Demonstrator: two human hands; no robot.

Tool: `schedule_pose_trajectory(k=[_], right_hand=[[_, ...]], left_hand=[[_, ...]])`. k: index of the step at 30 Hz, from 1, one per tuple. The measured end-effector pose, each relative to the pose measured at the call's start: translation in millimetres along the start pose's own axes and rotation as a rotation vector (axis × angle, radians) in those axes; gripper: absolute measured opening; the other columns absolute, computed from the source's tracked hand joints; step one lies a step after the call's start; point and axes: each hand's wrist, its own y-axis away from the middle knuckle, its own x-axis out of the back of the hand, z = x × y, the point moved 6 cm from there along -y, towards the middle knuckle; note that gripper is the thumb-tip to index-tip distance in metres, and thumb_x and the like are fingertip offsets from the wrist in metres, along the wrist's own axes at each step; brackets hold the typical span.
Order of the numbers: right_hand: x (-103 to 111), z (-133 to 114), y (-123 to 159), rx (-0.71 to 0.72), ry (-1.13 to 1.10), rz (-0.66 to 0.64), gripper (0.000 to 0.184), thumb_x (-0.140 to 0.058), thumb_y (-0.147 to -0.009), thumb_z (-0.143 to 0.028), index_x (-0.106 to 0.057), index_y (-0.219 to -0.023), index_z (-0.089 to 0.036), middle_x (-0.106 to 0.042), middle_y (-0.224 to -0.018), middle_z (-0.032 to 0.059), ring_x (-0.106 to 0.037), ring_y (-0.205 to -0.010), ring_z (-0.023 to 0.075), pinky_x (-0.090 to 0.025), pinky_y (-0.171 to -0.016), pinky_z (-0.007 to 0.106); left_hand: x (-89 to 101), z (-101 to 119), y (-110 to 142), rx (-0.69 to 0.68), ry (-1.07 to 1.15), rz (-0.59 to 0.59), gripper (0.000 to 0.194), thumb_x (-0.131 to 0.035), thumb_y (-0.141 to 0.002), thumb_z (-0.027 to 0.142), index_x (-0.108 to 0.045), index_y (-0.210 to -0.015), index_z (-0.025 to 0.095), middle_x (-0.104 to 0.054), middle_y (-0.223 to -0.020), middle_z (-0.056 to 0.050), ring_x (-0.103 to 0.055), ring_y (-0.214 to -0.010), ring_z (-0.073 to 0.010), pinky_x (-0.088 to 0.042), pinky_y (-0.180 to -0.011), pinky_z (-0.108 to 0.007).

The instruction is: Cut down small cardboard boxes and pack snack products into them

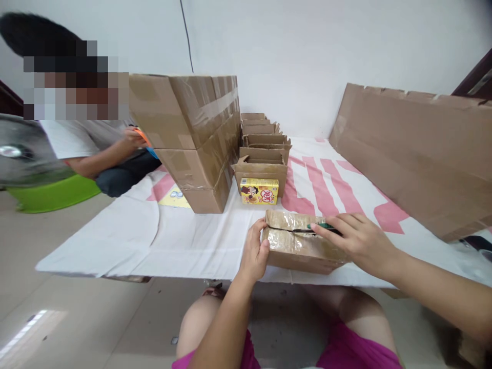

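Note:
A brown cardboard box [300, 256] sealed with shiny tape lies at the table's front edge. My left hand [255, 251] is closed on its left end, thumb on the near side and fingers round the back. My right hand [355, 238] grips a green box cutter [321, 225] along the top of the box, where a dark slit runs through the tape. The blade itself is hard to make out. Just behind the box stands a small yellow printed carton [259, 191], against a row of open cardboard boxes [265, 159].
Taped cartons [207, 138] are stacked high on the left. A large cardboard panel [415, 154] leans at the right. A white and pink cloth covers the table [192, 246]. Beyond the stack a co-worker [84, 148] sits holding something orange, near a green basin [54, 195].

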Motion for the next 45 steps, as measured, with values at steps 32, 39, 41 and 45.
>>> schedule_pose_trajectory(k=[32, 39, 41, 45], right_hand=[[-8, 3, 9, 0.057, 0.004, -0.063, 0.039, -0.045, -0.089, -0.004, -0.062, -0.121, -0.016, -0.069, -0.093, 0.0091, -0.057, -0.082, 0.0201, -0.035, -0.07, 0.033], [-10, 19, 38, 0.053, 0.046, -0.176, 0.034, -0.045, -0.089, -0.005, -0.067, -0.11, -0.018, -0.068, -0.091, 0.0086, -0.055, -0.077, 0.0204, -0.034, -0.071, 0.035], [-7, 26, 51, 0.042, 0.041, -0.187, 0.036, -0.042, -0.091, -0.006, -0.067, -0.115, -0.019, -0.069, -0.094, 0.0091, -0.057, -0.081, 0.0216, -0.035, -0.073, 0.035], [4, 48, 76, -0.119, -0.01, -0.147, 0.044, -0.037, -0.094, -0.009, -0.063, -0.125, -0.025, -0.069, -0.103, 0.0072, -0.06, -0.091, 0.0236, -0.041, -0.078, 0.037]], left_hand=[[1.1, 4, -3, 0.013, -0.093, -0.014, 0.041, -0.032, -0.099, 0.048, -0.046, -0.128, 0.022, -0.052, -0.133, -0.012, -0.048, -0.127, -0.027, -0.039, -0.108, -0.046], [2.9, 6, -3, 0.018, -0.103, -0.013, 0.041, -0.032, -0.099, 0.048, -0.048, -0.126, 0.022, -0.054, -0.13, -0.012, -0.05, -0.125, -0.027, -0.039, -0.106, -0.045], [2.3, 6, -3, 0.027, -0.093, -0.012, 0.042, -0.032, -0.098, 0.049, -0.048, -0.125, 0.021, -0.054, -0.13, -0.012, -0.05, -0.124, -0.0272, -0.04, -0.105, -0.044], [1.5, 1, -2, 0.04, -0.069, -0.001, 0.044, -0.034, -0.098, 0.05, -0.048, -0.129, 0.021, -0.054, -0.132, -0.012, -0.05, -0.125, -0.0277, -0.039, -0.106, -0.045]])
